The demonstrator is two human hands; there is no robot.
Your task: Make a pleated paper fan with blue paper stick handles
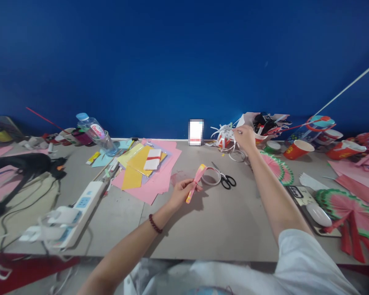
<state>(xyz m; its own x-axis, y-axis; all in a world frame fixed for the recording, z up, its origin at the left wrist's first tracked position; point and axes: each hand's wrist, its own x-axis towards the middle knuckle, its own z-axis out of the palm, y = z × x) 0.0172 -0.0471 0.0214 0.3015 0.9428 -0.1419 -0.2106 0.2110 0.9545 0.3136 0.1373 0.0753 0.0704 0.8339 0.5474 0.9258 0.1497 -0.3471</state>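
Note:
My left hand point(183, 192) has its fingers closed on a folded pink-and-yellow paper strip point(200, 173), which is pinched at its middle and held above the table. To the right of that strip lie a roll of tape point(211, 183) and a pair of black-handled scissors point(228, 180). My right hand point(245, 137) reaches to the back of the table, fingers pinched together, beside a cup heaped with white paper scraps point(226, 137). What those fingers hold, if anything, is too small to make out. Another ring of tape point(236, 155) lies below it.
Pink paper sheets point(170, 164) with yellow ones on top lie left of centre, near a water bottle point(96, 133) and a power strip point(84, 209). To the right are red paper cups point(297, 150), a phone point(299, 196) under a white mouse point(318, 214), and a watermelon-patterned paper fan point(349, 207).

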